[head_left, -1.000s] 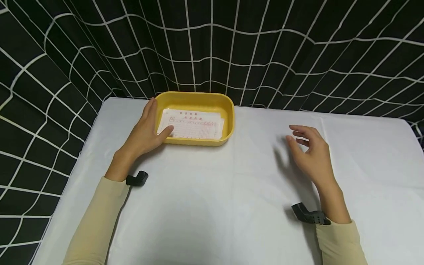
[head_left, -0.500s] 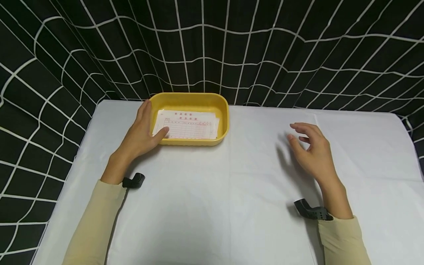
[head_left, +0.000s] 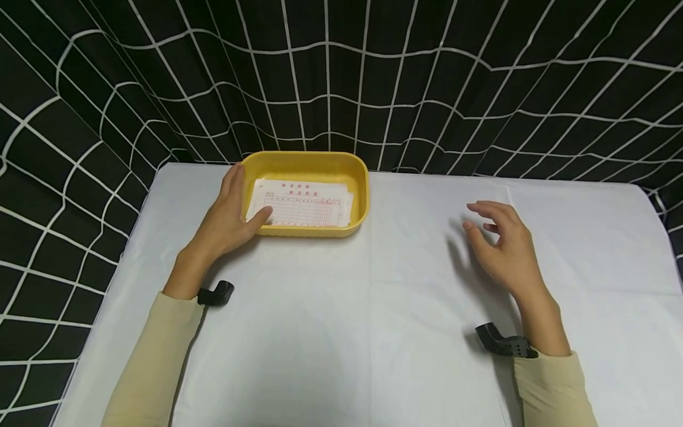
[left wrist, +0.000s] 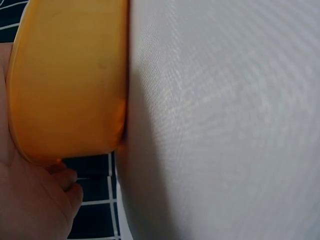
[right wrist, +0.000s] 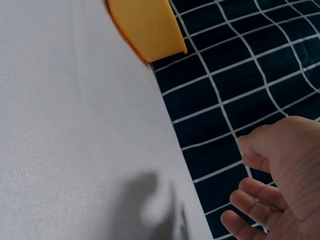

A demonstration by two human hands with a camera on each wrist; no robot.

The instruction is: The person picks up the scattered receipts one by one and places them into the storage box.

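A yellow plastic tray [head_left: 309, 232] with rounded corners sits at the back of the table, left of centre. Inside it lie white receipt forms [head_left: 304, 207] with red print, one overlapping another. My left hand [head_left: 221, 222] holds the tray by its left end, the thumb over the front rim and the fingers along the outer side. In the left wrist view the fingertips [left wrist: 74, 195] bend round the tray's end. My right hand [head_left: 504, 249] hovers over the white cloth, well right of the tray, fingers loosely bent and holding nothing.
A white cloth [head_left: 320, 332] covers the table. Black fabric with a white grid [head_left: 405, 77] hangs behind the back edge and along the left side. Each wrist wears a black camera band, the left one [head_left: 216, 293] close to the cloth.
The head view has shifted slightly, so the tray and table appear further left. My right hand has drifted a little rightward over the cloth. The left hand keeps its hold on the tray.
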